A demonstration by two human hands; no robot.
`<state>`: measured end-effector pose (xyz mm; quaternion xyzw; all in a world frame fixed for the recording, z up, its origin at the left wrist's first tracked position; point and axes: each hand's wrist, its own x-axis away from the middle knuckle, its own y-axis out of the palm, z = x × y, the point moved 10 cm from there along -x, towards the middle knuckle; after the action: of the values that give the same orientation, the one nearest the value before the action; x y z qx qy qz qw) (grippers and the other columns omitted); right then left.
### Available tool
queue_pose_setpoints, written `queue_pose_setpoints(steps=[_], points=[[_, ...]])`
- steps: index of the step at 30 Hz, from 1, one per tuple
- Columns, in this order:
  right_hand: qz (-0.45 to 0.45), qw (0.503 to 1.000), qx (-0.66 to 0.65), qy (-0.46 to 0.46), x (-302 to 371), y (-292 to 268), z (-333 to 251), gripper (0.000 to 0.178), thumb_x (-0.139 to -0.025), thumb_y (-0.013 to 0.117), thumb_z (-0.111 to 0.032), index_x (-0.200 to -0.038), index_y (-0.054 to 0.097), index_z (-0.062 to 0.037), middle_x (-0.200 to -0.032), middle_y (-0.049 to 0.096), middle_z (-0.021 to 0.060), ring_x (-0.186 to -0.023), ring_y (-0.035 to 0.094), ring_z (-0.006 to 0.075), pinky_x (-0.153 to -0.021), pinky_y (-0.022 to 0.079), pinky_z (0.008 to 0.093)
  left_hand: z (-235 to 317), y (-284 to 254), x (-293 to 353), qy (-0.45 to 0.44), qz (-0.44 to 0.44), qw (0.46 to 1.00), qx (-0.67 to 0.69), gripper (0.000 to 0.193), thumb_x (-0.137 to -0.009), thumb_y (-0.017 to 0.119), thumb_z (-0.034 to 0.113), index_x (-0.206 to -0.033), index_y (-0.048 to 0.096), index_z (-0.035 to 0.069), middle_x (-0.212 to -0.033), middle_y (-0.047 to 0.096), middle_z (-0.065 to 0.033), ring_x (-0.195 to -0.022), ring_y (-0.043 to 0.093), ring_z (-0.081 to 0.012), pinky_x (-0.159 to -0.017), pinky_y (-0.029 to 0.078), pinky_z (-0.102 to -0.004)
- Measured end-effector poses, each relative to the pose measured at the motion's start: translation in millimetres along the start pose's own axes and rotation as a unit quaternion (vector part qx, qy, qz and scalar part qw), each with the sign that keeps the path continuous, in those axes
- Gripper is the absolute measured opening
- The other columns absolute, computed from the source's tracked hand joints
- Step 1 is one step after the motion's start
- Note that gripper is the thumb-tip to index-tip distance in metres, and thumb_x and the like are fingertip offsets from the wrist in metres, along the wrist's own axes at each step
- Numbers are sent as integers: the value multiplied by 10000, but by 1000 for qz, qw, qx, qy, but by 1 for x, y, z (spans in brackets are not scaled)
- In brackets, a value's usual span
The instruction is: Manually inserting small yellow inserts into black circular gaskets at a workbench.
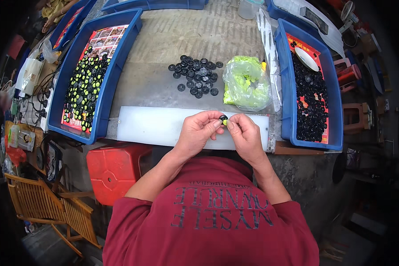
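Above a white board [155, 126] at the table's near edge, my two hands meet. My left hand [198, 132] pinches a small black wheel-like disc [222, 118] between thumb and fingers. My right hand [246, 135] is closed on a small yellow-green piece [225, 123] against that disc; whether the two are joined I cannot tell. Beyond my hands lies a loose pile of black discs [197, 75]. Right of the pile, a clear plastic bag [255, 95] holds yellow-green pieces [241, 71].
A blue tray [113, 88] at left holds black discs with yellow-green centres [86, 86]. Another blue tray [289, 88] at right holds black parts [312, 115] and a white oval dish [307, 59]. A red stool [113, 170] and a wooden chair [35, 199] stand at lower left.
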<state>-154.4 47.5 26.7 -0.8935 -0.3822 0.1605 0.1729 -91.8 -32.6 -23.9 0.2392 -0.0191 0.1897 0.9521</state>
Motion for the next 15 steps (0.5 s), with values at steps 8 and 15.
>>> queue_pose_setpoints(steps=[8, 15], points=[[-7, 999, -26, 34, 1, 2, 8, 110, -784, 496, -87, -738, 493, 14, -656, 517, 123, -578, 496, 228, -530, 390, 307, 1, 1, 1, 2, 2, 1000, -13, 198, -807, 490, 49, -986, 518, -29, -798, 563, -44, -679, 533, -81, -529, 415, -182], [-4, 997, -50, 56, 3, 2, 14, 122, -782, 502, -94, -734, 499, 18, -641, 518, 113, -564, 488, 186, -520, 385, 291, 2, 1, 1, 0, 11, 999, -40, 195, -802, 499, 46, -981, 527, -27, -780, 562, -44, -671, 523, -78, -534, 411, -182]])
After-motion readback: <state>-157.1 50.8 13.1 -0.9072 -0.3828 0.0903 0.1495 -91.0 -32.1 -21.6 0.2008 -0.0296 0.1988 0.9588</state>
